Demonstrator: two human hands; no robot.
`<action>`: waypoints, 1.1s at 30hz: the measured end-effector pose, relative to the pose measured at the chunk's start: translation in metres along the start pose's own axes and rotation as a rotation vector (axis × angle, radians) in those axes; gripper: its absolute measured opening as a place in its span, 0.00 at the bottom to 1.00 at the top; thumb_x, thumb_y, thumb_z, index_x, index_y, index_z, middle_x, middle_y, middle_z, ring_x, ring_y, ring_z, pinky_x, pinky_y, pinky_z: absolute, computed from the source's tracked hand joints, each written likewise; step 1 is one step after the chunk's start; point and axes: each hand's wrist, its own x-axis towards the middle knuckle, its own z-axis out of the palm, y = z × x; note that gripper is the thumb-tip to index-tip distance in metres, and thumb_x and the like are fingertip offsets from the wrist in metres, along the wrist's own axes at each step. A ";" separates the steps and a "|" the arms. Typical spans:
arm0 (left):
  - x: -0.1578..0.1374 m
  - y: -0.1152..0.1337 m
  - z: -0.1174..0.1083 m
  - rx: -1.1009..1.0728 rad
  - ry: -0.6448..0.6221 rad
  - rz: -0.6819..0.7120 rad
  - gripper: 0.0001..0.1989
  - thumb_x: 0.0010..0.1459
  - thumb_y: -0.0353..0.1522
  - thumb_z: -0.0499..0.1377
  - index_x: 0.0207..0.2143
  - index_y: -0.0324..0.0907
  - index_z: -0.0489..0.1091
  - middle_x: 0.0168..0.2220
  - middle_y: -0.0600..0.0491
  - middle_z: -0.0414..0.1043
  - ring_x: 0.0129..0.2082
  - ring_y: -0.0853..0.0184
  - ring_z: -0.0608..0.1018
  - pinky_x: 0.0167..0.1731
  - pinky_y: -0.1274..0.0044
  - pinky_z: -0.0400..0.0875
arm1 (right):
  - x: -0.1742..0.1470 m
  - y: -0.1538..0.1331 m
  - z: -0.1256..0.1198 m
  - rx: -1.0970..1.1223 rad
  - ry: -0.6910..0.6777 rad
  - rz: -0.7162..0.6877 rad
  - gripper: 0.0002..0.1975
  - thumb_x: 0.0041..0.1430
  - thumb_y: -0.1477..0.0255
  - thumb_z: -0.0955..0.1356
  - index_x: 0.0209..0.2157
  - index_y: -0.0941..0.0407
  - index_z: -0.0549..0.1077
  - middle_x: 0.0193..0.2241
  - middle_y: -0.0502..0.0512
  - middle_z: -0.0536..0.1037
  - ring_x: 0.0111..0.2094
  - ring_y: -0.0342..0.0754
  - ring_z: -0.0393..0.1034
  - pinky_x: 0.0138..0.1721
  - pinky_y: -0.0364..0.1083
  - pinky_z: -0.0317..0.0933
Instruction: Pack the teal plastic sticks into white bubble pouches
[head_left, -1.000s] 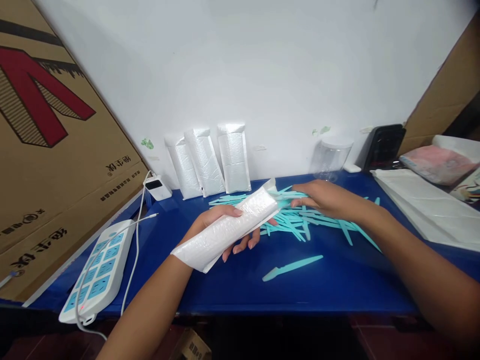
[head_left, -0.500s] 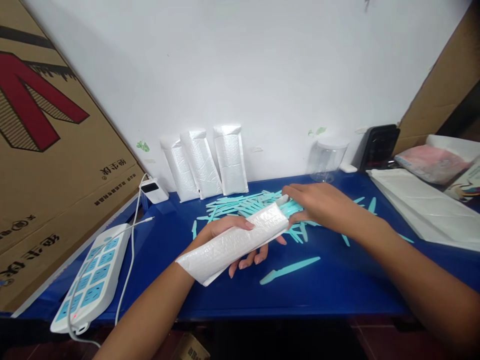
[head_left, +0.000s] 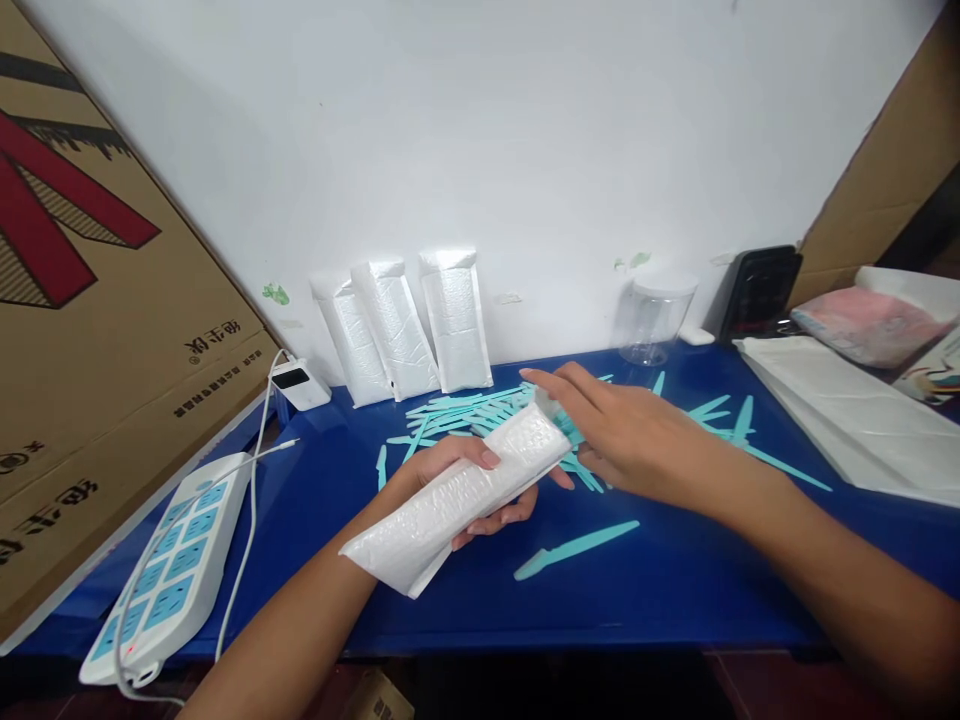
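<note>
My left hand is wrapped round a white bubble mailer and holds it aslant above the table, its mouth toward the upper right. At that mouth, my right hand has its fingers stretched out across the edge, pressing close to the ends of some turquoise eyebrow razors that show there. How deep they sit inside is hidden. Behind the mailer lies a pile of turquoise eyebrow razors. One single razor lies apart in front of my hands.
Three silvery-white mailers lean against the wall. A clear jar stands at the back right, near a stack of white mailers. On the left are a power strip, a charger with cables and a large cardboard box.
My right hand's fingers have straightened from a grip on the razors at the mailer's mouth. Less of those razors shows now. A few razors lie differently at the right.
</note>
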 end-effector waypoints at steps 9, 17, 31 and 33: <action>0.006 -0.003 0.003 0.048 -0.045 0.016 0.37 0.46 0.46 0.63 0.56 0.35 0.69 0.35 0.48 0.69 0.22 0.66 0.72 0.16 0.76 0.73 | 0.006 -0.018 -0.003 0.249 0.175 -0.155 0.42 0.56 0.77 0.66 0.71 0.56 0.51 0.64 0.68 0.65 0.64 0.66 0.61 0.60 0.65 0.63; -0.017 0.018 0.016 0.197 0.105 0.210 0.42 0.42 0.45 0.66 0.59 0.38 0.66 0.32 0.50 0.69 0.23 0.66 0.71 0.18 0.76 0.70 | 0.003 -0.013 -0.012 0.333 0.653 0.196 0.34 0.59 0.71 0.67 0.65 0.47 0.57 0.63 0.64 0.68 0.64 0.67 0.63 0.61 0.67 0.61; -0.040 0.038 0.022 0.243 0.340 0.734 0.36 0.41 0.39 0.66 0.55 0.39 0.69 0.29 0.55 0.65 0.23 0.70 0.65 0.19 0.77 0.63 | 0.010 0.012 -0.014 0.776 -0.231 0.164 0.11 0.63 0.63 0.71 0.44 0.54 0.77 0.37 0.54 0.79 0.32 0.47 0.72 0.33 0.46 0.66; -0.038 0.037 0.020 0.212 0.318 0.693 0.38 0.43 0.41 0.64 0.58 0.38 0.68 0.30 0.53 0.65 0.23 0.68 0.66 0.17 0.77 0.62 | 0.007 0.014 -0.017 0.801 -0.535 0.144 0.20 0.55 0.57 0.76 0.45 0.52 0.79 0.36 0.51 0.78 0.33 0.48 0.72 0.31 0.44 0.65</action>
